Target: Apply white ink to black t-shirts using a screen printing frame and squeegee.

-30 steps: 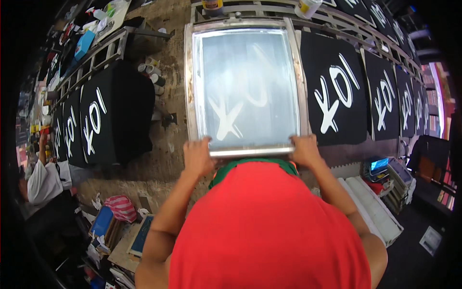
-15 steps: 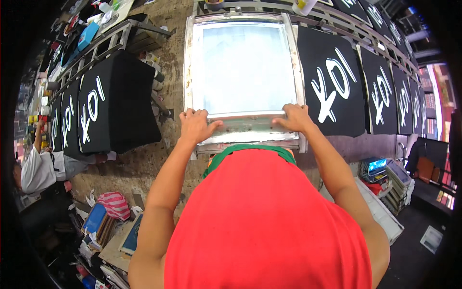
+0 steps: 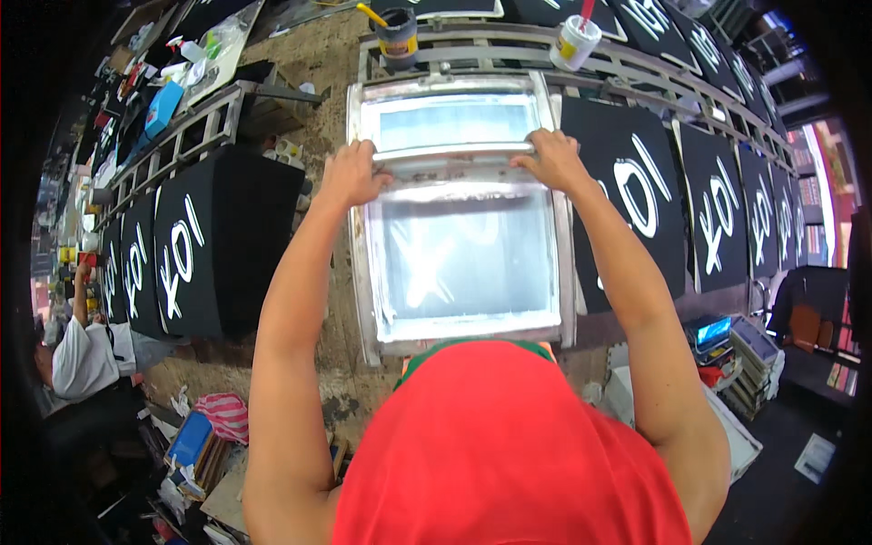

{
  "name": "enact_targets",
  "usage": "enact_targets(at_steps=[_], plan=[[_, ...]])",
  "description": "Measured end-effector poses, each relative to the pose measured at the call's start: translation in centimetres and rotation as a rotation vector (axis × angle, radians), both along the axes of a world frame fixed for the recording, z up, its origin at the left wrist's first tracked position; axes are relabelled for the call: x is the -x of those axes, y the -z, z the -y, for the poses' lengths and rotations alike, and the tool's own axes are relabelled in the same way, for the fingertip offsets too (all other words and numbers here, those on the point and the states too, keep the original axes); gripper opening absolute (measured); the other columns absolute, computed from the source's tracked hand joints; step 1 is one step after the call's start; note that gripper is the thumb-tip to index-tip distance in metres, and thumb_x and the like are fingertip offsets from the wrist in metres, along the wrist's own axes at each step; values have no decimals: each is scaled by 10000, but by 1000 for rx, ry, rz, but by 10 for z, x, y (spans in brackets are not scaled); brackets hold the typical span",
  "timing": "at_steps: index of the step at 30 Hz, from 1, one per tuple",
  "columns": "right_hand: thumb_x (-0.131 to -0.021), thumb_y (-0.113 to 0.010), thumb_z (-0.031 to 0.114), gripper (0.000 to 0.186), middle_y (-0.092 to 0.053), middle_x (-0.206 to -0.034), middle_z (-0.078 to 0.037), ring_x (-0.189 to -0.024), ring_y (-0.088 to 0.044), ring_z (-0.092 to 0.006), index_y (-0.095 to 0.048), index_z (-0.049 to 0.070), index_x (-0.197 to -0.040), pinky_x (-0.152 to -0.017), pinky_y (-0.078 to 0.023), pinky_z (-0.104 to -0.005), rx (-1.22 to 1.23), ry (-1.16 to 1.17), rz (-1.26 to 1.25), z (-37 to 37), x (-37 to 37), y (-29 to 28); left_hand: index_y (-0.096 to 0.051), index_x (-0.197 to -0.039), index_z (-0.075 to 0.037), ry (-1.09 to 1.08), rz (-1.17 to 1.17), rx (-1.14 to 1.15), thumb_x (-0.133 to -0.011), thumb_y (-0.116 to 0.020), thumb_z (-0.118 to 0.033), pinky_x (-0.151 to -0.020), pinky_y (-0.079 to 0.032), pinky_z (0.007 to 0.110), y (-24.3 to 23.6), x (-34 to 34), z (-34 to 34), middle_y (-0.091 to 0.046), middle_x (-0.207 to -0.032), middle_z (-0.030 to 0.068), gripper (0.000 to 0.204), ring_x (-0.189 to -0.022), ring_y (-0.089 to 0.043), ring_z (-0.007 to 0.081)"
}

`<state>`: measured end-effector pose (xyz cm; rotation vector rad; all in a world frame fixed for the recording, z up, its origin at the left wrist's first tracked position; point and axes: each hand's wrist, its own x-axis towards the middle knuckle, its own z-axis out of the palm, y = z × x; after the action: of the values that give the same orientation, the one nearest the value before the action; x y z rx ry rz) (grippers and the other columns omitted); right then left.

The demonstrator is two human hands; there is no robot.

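Note:
A wide squeegee [image 3: 454, 162] lies across a screen-printing frame [image 3: 567, 263] in front of me. My left hand [image 3: 352, 173] grips its left end and my right hand [image 3: 554, 162] its right end, thumbs toward the near side. Both hands are over the upper part of the frame. On the near side of the squeegee, the mesh [image 3: 490, 282] looks greyish, with white lettering shapes showing through it. Beyond the blade the mesh is bright white and pale blue. What lies under the frame is mostly hidden.
Black printed fabric panels [image 3: 718, 195] line the right side, and more black panels [image 3: 182, 254] hang at left. A dark tub [image 3: 397, 41] and a white tub [image 3: 575, 44] stand on the far rail. A person in a white shirt [image 3: 86, 359] works at far left.
Both hands have pushed the squeegee away from me, from the frame's near end toward its far end. White shapes now show through the mesh behind it. The view has tilted farther out.

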<state>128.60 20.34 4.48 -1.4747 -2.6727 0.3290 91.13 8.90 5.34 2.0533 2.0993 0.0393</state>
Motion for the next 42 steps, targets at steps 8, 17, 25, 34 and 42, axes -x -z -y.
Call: enact_targets(at_steps=[8,17,25,34,42], plan=[[-843,-755,491,552,-609,-1229,-85,-1202,-531,-310,-682,88,-1213,-1058,-351,-506,-261,6,-81,-123,32,42,-577,-1234,-96,65,-88,-298,-809,-786,-205,-949,-452,516,45,33,-132,-592,-1193,132,486,-1133,-577,373],[-797,-782,553,632,-618,-1259,-85,-1229,-548,-317,-690,92,-1221,-1015,-404,-520,-111,17,-1,-150,36,28,-600,-1234,-132,-7,-19,-49,-802,-747,-213,-997,-441,515,28,38,-161,-686,-1204,114,463,-1148,-635,344],[-782,-774,594,699,-609,-1287,-100,-1236,-553,-332,-681,91,-1259,-1015,-416,-535,-24,18,48,-153,44,23,-641,-1207,-134,-13,-1,20,-795,-748,-227,-988,-464,524,26,48,-163,-705,-1203,112,436,-1149,-654,335],[-765,-798,473,618,-634,-1295,-115,-1244,-591,-334,-688,96,-1241,-999,-462,-542,90,-30,109,-166,44,12,-663,-1203,-140,-7,-29,108,-792,-706,-230,-973,-493,541,18,48,-168,-734,-1138,132,422,-1105,-681,353],[-678,-694,285,436,-749,-1059,-177,-1023,-711,-361,-759,133,-1082,-889,-562,-474,212,-29,292,-156,43,28,-740,-1152,-166,60,-159,157,-785,-609,-153,-1017,-491,522,36,43,-153,-747,-1078,174,390,-1047,-706,354]])
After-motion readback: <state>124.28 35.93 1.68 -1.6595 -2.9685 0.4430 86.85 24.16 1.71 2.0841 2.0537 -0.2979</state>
